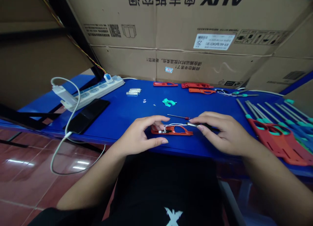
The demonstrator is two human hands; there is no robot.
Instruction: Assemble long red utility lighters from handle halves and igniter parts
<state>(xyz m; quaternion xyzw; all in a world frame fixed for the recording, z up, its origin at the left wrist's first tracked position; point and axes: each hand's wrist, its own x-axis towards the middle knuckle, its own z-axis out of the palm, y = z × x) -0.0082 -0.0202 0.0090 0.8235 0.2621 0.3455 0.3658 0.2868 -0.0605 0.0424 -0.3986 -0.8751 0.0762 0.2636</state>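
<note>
An orange half shell of a long-nosed lighter point(182, 130) lies on the blue table in front of me, open side up. Inside its left part sit a white connector and a small black piece, joined to thin white wires point(177, 124). My left hand point(140, 133) curves around the shell's left end, thumb and index finger apart; the other fingertips are partly hidden. At the shell's right end, my right hand point(222, 129) pinches a small silver-and-black piece point(192, 124) where the wires run. A screwdriver point(179, 116) with a red handle lies just behind the shell.
A green plastic part point(169, 102), tiny white bits point(144, 101) and silver cylinders point(133, 91) lie farther back. More red shells point(165, 84) line the cardboard point(156, 53). Several assembled lighters point(281, 134) lie right. On the left are a phone point(89, 115), power strip point(94, 92) and white cable point(73, 113).
</note>
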